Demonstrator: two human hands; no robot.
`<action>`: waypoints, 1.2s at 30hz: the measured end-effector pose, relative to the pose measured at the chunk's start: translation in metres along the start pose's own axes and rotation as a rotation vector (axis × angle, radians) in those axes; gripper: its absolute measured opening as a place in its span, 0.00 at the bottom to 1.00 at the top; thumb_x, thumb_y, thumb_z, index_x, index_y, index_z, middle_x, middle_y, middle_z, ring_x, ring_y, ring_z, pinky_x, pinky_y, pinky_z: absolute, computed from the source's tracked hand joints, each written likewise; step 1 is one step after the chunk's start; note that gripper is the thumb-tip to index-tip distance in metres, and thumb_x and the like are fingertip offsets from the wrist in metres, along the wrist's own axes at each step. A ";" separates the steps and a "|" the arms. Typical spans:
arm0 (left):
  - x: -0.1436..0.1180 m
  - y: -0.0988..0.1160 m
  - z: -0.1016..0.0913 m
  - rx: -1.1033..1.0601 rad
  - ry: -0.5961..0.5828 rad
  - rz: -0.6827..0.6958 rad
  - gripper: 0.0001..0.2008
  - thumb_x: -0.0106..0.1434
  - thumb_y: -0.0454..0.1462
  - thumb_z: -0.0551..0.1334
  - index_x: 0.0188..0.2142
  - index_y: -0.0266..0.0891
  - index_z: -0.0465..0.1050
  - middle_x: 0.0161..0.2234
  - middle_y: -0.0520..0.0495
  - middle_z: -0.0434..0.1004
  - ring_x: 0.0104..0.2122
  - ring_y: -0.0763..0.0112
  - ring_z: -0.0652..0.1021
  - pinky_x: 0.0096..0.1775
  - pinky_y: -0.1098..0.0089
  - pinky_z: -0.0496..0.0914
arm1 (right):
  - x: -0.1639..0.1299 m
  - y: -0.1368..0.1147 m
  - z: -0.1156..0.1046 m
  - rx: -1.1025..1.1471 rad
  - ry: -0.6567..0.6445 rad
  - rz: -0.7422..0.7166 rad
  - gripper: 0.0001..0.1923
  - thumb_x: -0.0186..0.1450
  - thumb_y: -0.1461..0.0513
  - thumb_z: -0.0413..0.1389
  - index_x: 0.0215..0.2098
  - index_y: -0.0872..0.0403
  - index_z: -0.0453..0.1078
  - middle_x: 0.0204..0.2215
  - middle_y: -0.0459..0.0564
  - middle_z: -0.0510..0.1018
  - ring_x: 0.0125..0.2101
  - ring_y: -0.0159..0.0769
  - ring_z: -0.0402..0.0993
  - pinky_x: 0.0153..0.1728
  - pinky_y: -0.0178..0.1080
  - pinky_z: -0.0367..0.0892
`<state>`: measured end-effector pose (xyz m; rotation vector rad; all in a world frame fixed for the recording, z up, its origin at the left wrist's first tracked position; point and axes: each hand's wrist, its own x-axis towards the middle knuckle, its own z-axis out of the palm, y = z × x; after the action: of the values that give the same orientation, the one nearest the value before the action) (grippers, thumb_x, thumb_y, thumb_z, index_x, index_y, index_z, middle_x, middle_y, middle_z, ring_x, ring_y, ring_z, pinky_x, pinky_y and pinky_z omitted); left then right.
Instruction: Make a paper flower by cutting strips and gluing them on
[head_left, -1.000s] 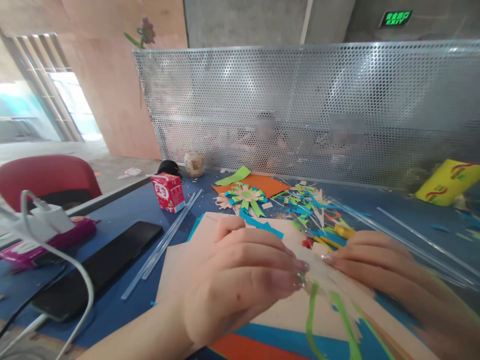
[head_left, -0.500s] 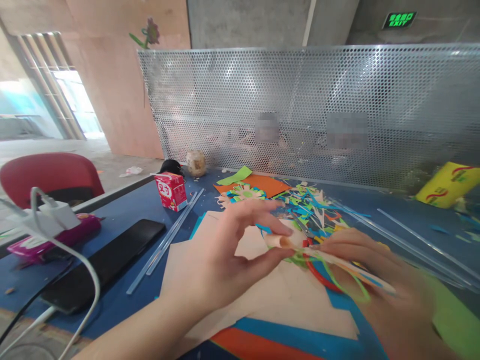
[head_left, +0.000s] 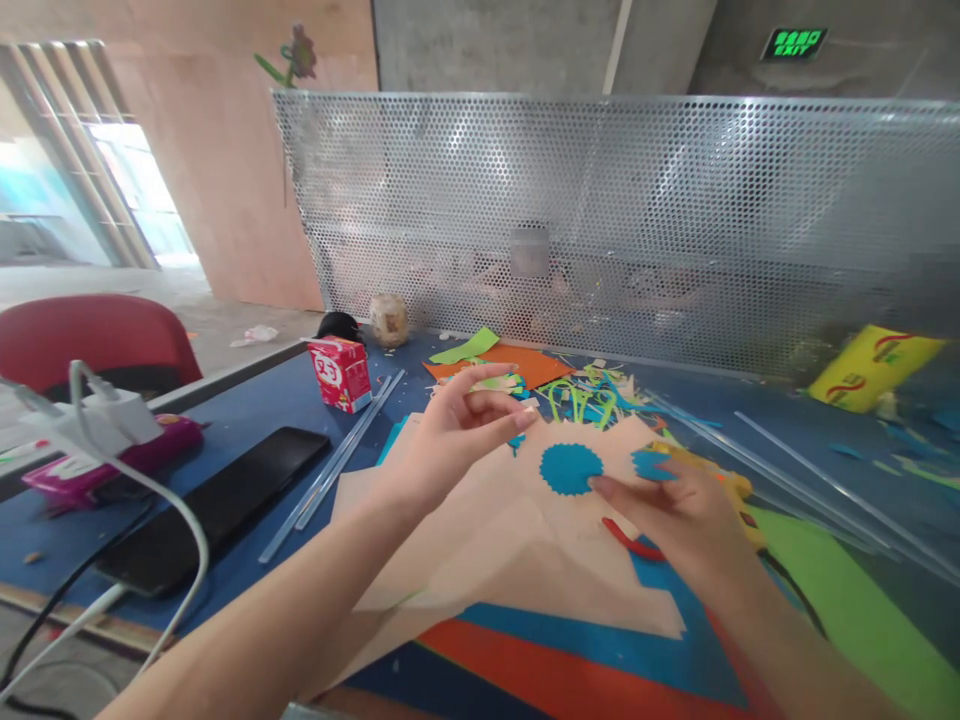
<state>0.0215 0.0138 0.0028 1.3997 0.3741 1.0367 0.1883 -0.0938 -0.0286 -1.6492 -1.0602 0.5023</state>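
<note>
My right hand [head_left: 694,525] holds a pale paper cutout [head_left: 619,440] by its right side, thumb in front. A blue scalloped paper circle [head_left: 571,468] lies on the cutout beside the thumb, and another blue piece [head_left: 652,464] is partly covered by the fingers. My left hand [head_left: 461,435] has thumb and forefinger together at the cutout's upper left edge, near a small blue scrap [head_left: 516,442]. Light green paper loops [head_left: 581,400] rise along the top edge; whether they are attached I cannot tell. Below the right thumb, a red curved handle [head_left: 631,540] shows.
Pale paper sheets [head_left: 495,545] lie over blue and orange sheets [head_left: 555,665]. A phone [head_left: 217,505], clear sticks [head_left: 334,465] and a red box [head_left: 340,375] are at left. Behind are paper scraps [head_left: 615,385] and a perforated metal screen [head_left: 465,200]; a yellow packet [head_left: 874,368] lies right.
The paper cutout, earlier seen edge-on in my right hand, now faces me with its blue circles showing. My left hand has moved up and left, away from the rolled pale paper.
</note>
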 end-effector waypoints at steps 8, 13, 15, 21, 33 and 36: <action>0.004 -0.006 -0.002 -0.059 0.056 -0.160 0.19 0.48 0.34 0.66 0.41 0.37 0.66 0.25 0.53 0.72 0.25 0.81 0.70 0.27 0.76 0.62 | 0.000 0.004 0.008 0.196 -0.047 0.190 0.31 0.41 0.49 0.63 0.39 0.58 0.67 0.29 0.55 0.79 0.32 0.49 0.74 0.24 0.42 0.71; 0.004 -0.004 0.000 -0.058 0.052 -0.186 0.18 0.48 0.34 0.66 0.40 0.37 0.66 0.24 0.54 0.72 0.24 0.81 0.70 0.27 0.76 0.62 | -0.001 0.002 0.009 0.211 -0.026 0.203 0.30 0.40 0.51 0.63 0.37 0.57 0.66 0.25 0.53 0.78 0.30 0.48 0.74 0.20 0.40 0.70; 0.004 -0.005 0.000 -0.053 0.050 -0.183 0.18 0.48 0.35 0.66 0.39 0.37 0.66 0.24 0.54 0.72 0.23 0.81 0.70 0.27 0.76 0.62 | -0.001 0.001 0.009 0.224 -0.028 0.215 0.29 0.40 0.51 0.63 0.37 0.56 0.65 0.26 0.52 0.78 0.30 0.47 0.74 0.20 0.40 0.70; 0.004 -0.004 -0.001 -0.064 0.025 -0.174 0.17 0.48 0.35 0.66 0.39 0.36 0.66 0.24 0.53 0.72 0.23 0.81 0.70 0.27 0.75 0.62 | -0.002 -0.002 0.008 0.242 -0.045 0.212 0.28 0.41 0.52 0.64 0.36 0.56 0.63 0.27 0.52 0.78 0.28 0.44 0.74 0.22 0.40 0.71; 0.003 -0.004 0.001 -0.085 -0.013 -0.208 0.16 0.50 0.38 0.65 0.39 0.38 0.67 0.25 0.53 0.67 0.24 0.80 0.68 0.28 0.74 0.61 | 0.001 0.005 0.007 0.184 -0.108 0.177 0.28 0.45 0.49 0.61 0.38 0.57 0.65 0.30 0.53 0.78 0.29 0.43 0.75 0.22 0.39 0.71; 0.003 -0.003 0.001 -0.074 -0.005 -0.192 0.16 0.50 0.38 0.65 0.39 0.38 0.67 0.25 0.53 0.68 0.24 0.81 0.68 0.28 0.75 0.61 | 0.001 0.008 0.008 0.119 -0.077 0.130 0.27 0.45 0.48 0.60 0.37 0.57 0.67 0.28 0.52 0.78 0.29 0.43 0.75 0.21 0.38 0.71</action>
<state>0.0248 0.0160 0.0013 1.2739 0.4532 0.8808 0.1861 -0.0887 -0.0390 -1.6103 -0.9637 0.7067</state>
